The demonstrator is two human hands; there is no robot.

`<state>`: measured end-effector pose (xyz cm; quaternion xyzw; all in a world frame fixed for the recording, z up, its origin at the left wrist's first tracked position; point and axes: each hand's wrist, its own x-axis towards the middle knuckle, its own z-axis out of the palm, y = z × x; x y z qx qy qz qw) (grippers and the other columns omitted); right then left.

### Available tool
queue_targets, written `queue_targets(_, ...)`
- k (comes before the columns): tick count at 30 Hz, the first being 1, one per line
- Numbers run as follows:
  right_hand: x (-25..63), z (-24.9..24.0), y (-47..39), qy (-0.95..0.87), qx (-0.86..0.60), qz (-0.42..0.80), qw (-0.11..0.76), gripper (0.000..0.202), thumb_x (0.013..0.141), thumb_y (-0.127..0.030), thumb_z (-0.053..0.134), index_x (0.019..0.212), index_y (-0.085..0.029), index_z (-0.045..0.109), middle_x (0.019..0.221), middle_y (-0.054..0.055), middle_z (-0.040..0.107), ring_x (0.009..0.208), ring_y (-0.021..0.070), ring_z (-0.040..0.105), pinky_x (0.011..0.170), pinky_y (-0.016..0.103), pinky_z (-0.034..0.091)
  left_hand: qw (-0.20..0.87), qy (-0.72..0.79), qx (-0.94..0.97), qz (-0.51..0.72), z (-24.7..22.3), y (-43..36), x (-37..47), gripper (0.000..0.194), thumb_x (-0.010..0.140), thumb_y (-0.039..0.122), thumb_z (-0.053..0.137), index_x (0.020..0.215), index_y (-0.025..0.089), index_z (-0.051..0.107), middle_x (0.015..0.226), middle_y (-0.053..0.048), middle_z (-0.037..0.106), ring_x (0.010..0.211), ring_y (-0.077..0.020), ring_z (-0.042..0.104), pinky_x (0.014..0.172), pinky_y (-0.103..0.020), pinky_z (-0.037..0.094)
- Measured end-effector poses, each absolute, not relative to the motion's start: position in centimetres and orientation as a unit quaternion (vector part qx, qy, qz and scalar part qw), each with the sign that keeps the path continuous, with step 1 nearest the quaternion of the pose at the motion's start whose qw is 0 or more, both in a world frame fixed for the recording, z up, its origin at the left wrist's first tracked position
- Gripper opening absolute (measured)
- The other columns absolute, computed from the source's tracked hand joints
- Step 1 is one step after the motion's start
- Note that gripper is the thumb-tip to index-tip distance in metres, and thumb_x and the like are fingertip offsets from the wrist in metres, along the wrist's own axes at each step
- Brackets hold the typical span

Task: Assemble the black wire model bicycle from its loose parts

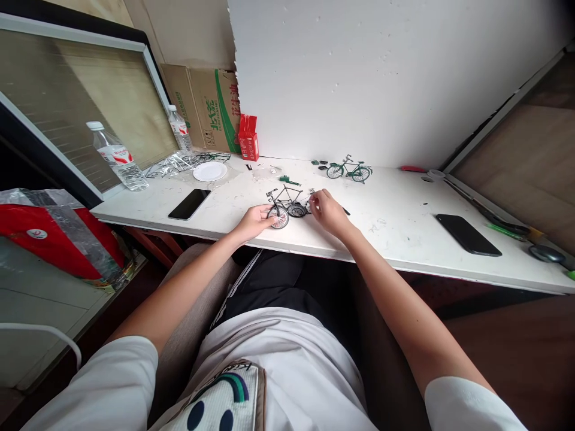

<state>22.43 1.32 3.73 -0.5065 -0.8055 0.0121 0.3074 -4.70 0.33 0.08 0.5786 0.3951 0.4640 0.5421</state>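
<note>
A small black toy bike (pixel 282 211) sits near the table's (pixel 386 239) front edge, its front pointing left, its long side running left to right. The left hand (pixel 256 223) holds its front wheel (pixel 279 219). The right hand (pixel 327 211) is curled by its back end; its grip cannot be told. Farther right stands a green bike (pixel 349 172).

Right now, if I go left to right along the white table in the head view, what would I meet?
The nearer water bottle, a phone, the red box, the dark toy bicycle, the green toy bicycle, another phone.
</note>
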Motion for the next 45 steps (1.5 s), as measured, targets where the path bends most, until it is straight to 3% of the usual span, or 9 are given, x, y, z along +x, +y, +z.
queue_targets(3,19.2,3.0,0.1,-0.812,-0.406,0.114,0.404,0.021,0.107,-0.037,0.048,0.107,-0.019,0.057,0.103,0.011,0.066,0.086,0.0214,0.06,0.077,0.034,0.05,0.52,0.404,0.577,0.484,-0.2,0.4,-4.5,0.075,0.071,0.039,0.095,0.133,0.009,0.065,0.11,-0.018,0.081,0.1,-0.0302,0.078,0.105,-0.052,0.056)
queue_targets(8,16.3,1.6,-1.3,-0.811,-0.339,0.213,0.427,0.024,0.107,-0.042,0.05,0.103,-0.02,0.058,0.096,0.007,0.065,0.083,0.0193,0.059,0.076,0.033,0.05,0.502,0.396,0.571,0.515,-0.8,0.3,-3.8,0.073,0.074,0.035,0.092,0.135,0.009,0.061,0.105,-0.018,0.081,0.097,-0.0299,0.079,0.101,-0.05,0.059)
queue_targets(16,16.4,1.2,-1.2,-0.814,-0.328,0.192,0.439,0.021,0.106,-0.039,0.051,0.1,-0.02,0.059,0.097,0.008,0.064,0.087,0.0209,0.061,0.083,0.036,0.049,0.466,0.399,0.585,0.531,-0.8,-0.6,-3.2,0.065,0.08,0.031,0.086,0.134,0.008,0.059,0.108,-0.019,0.08,0.098,-0.0283,0.08,0.098,-0.045,0.062)
queue_targets(25,16.4,0.4,-0.9,-0.808,-0.341,0.2,0.437,0.017,0.105,-0.036,0.053,0.103,-0.021,0.059,0.099,0.008,0.065,0.085,0.0209,0.061,0.079,0.035,0.049,0.453,0.404,0.595,0.527,-1.2,-0.3,-3.4,0.066,0.08,0.029,0.086,0.137,0.009,0.059,0.105,-0.017,0.081,0.096,-0.0265,0.08,0.096,-0.042,0.064)
queue_targets(36,16.3,0.8,-1.1,-0.804,-0.337,0.207,0.445,0.016,0.105,-0.036,0.052,0.104,-0.021,0.058,0.1,0.008,0.065,0.087,0.0213,0.062,0.08,0.036,0.049,0.487,0.382,0.578,0.532,-0.3,-0.9,-3.1,0.073,0.071,0.034,0.095,0.131,0.008,0.061,0.107,-0.019,0.081,0.099,-0.0285,0.08,0.098,-0.044,0.063)
queue_targets(45,16.4,0.8,-1.1,-0.806,-0.334,0.204,0.443,0.016,0.105,-0.036,0.052,0.105,-0.021,0.058,0.099,0.008,0.064,0.085,0.0207,0.061,0.077,0.035,0.049,0.493,0.388,0.574,0.526,-0.1,-0.8,-3.1,0.07,0.073,0.036,0.094,0.129,0.009,0.061,0.106,-0.018,0.081,0.095,-0.027,0.08,0.096,-0.044,0.064)
